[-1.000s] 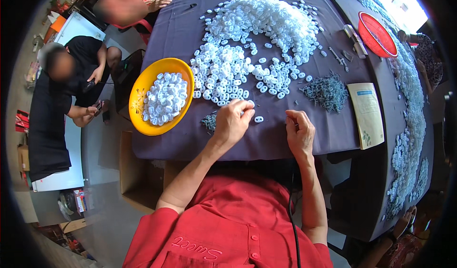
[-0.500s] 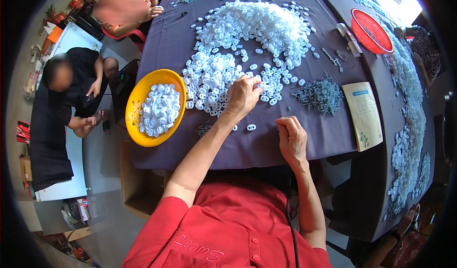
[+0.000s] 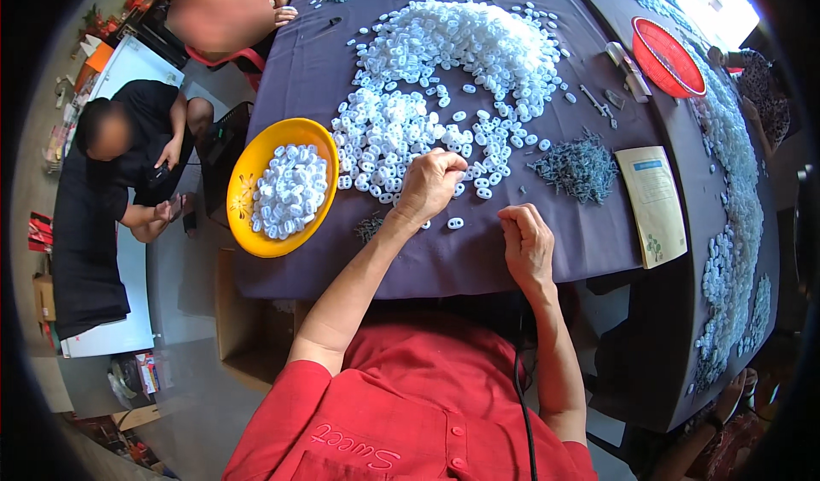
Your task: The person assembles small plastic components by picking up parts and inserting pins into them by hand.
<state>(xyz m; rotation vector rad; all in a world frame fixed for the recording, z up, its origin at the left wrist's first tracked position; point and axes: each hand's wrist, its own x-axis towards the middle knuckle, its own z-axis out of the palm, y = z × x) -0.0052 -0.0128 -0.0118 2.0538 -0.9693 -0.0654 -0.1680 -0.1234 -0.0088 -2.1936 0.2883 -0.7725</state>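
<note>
At the near edge of a loose heap of white oval plastic pieces with two holes (image 3: 384,135), my left hand (image 3: 430,186) is closed, thumb and fingertips pressed together. Whatever is between them, if anything, is hidden. My right hand (image 3: 528,243) hovers over the near table edge, its fingers curled in and pinched; I cannot make out what they hold. A single white two-hole piece (image 3: 455,223) lies on the cloth between my hands. To the right is a pile of small grey screws (image 3: 576,171). A yellow bowl (image 3: 242,169) full of white pieces stands left of my left hand.
A dark cloth (image 3: 410,272) covers the table. Further off lies a larger white heap (image 3: 461,37). At right are a paper packet (image 3: 653,212), a red basket (image 3: 666,54) and another table with more pieces (image 3: 735,216). Two people (image 3: 128,139) (image 3: 231,11) sit at left.
My left hand has drawn slightly back toward me from the white heap, still pinched. My right hand keeps nearly the same place and curl. The view has shifted slightly.
</note>
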